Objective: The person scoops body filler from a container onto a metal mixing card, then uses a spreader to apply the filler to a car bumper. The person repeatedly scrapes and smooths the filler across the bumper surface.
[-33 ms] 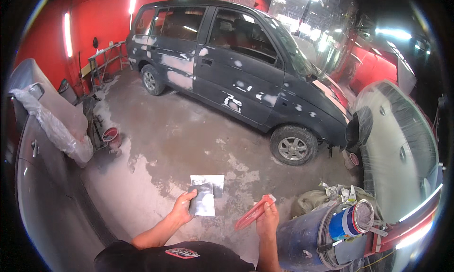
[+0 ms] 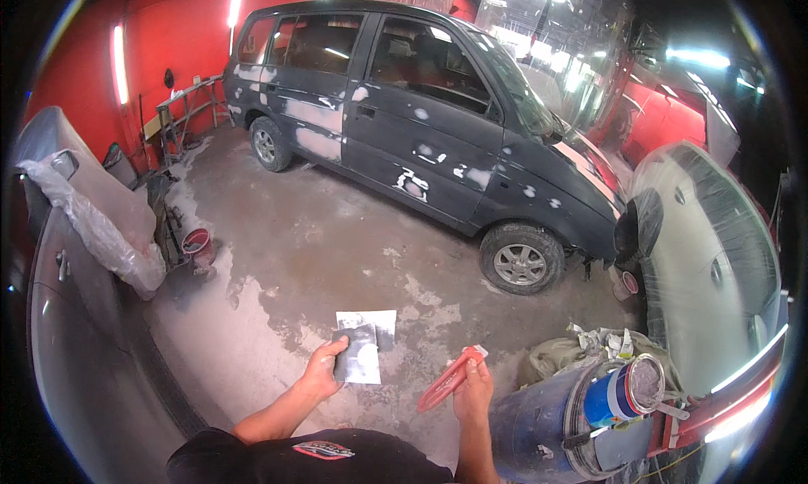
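My left hand (image 2: pixel 321 369) is closed on the edge of a flat rectangular plate (image 2: pixel 359 368), grey-smeared with white areas. A second white-and-grey piece (image 2: pixel 370 318) shows behind it, overlapping at an angle; whether my fingers grip both, I cannot tell. In my right hand (image 2: pixel 474 389), the fingers pinch the upper end of a flattened red tube (image 2: pixel 443 385) with a whitish tip. It slants down to the left, apart from the plate. Both hands are held in front of me, above the concrete floor (image 2: pixel 295 240).
A dark van (image 2: pixel 429 139) with pale filler patches stands ahead. At lower right, a paint can (image 2: pixel 624 391) lies tilted on a blue drum (image 2: pixel 539 429). A plastic-draped panel (image 2: pixel 699 231) is on the right. A grey car (image 2: pixel 84 316) flanks my left; a red bucket (image 2: pixel 198 247) is beyond.
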